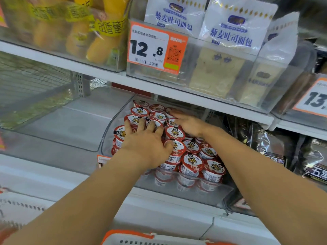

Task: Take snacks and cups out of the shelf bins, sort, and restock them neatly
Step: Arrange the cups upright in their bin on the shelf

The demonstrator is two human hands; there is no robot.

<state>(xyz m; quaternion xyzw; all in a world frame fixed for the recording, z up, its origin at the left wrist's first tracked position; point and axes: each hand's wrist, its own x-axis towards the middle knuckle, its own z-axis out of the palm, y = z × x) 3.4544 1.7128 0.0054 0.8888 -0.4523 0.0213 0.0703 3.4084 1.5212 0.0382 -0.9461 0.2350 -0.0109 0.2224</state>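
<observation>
A clear plastic bin (219,197) on the middle shelf holds several small red-and-white cups (192,163) with tiger lids, stacked in layers. My left hand (146,142) lies palm down on the cups at the bin's left, fingers spread and slightly bent over their lids, thumb against one lid. My right hand (189,125) reaches further back, fingers stretched flat over the rear cups. Neither hand plainly holds a cup.
Left of it a clear bin (58,131) looks empty. Above, bins hold white bread bags (230,32) and yellow snack packs (79,32), with a 12.8 price tag (155,48). Dark packets (276,147) sit right. An orange-rimmed basket (141,239) is below.
</observation>
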